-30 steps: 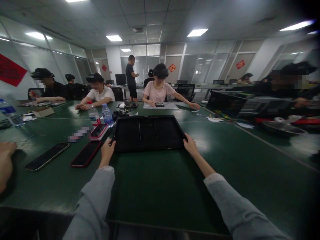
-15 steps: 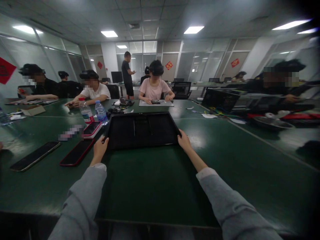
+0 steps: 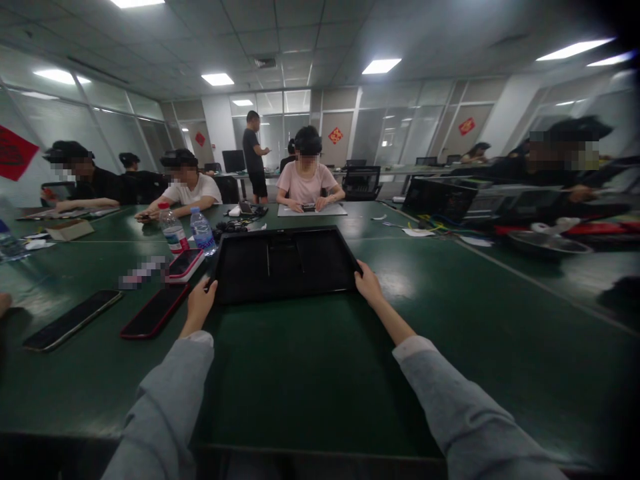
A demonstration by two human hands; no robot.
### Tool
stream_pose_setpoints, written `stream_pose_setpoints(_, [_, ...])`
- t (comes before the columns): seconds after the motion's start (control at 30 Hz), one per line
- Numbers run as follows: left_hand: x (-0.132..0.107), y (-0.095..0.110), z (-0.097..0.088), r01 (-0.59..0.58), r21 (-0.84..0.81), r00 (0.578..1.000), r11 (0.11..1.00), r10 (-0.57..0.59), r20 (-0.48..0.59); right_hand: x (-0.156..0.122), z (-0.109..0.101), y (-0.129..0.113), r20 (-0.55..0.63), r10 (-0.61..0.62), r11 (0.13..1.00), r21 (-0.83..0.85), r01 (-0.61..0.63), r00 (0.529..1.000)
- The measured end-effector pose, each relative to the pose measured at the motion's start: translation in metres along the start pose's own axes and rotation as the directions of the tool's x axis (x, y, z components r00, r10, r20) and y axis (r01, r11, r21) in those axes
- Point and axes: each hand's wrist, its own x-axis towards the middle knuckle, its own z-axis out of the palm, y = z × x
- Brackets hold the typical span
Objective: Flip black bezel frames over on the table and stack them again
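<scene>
A flat black rectangular panel [image 3: 283, 263], like a monitor lying face down, rests on the green table [image 3: 310, 373] in front of me. My left hand [image 3: 200, 303] grips its near left corner, thumb on top. My right hand [image 3: 369, 283] holds the near right corner with fingers curled over the edge. Both arms are stretched forward in grey sleeves.
Left of the panel lie a red-cased phone [image 3: 154, 311], a black phone [image 3: 70, 320] and another phone [image 3: 184, 263]. Two water bottles [image 3: 202, 231] stand behind them. Several people sit around the table; one sits opposite at a white mat [image 3: 311, 209]. Black equipment [image 3: 450, 197] is at right.
The view shifted slightly; my hands stay on the panel's near corners and the panel has hardly moved. The person opposite drew an outstretched arm back to the mat.
</scene>
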Motion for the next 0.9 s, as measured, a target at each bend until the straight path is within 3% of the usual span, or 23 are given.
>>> stream_pose_setpoints(0.43, [0.009,-0.013,0.007,-0.019,0.01,1.0,1.0,0.019,-0.014,0.001,0.001,0.0,-0.012,0.02,0.999,-0.026,-0.02,1.0])
stream_pose_setpoints(0.63, [0.003,-0.006,0.003,-0.028,-0.011,1.0,1.0,0.028,0.003,0.0,0.0,0.0,0.023,0.018,1.0,-0.019,-0.017,1.0])
stream_pose_setpoints(0.9, [-0.003,0.003,-0.001,-0.033,-0.019,0.998,0.999,0.032,-0.058,0.0,0.003,0.003,-0.028,-0.021,0.999,0.037,0.022,0.999])
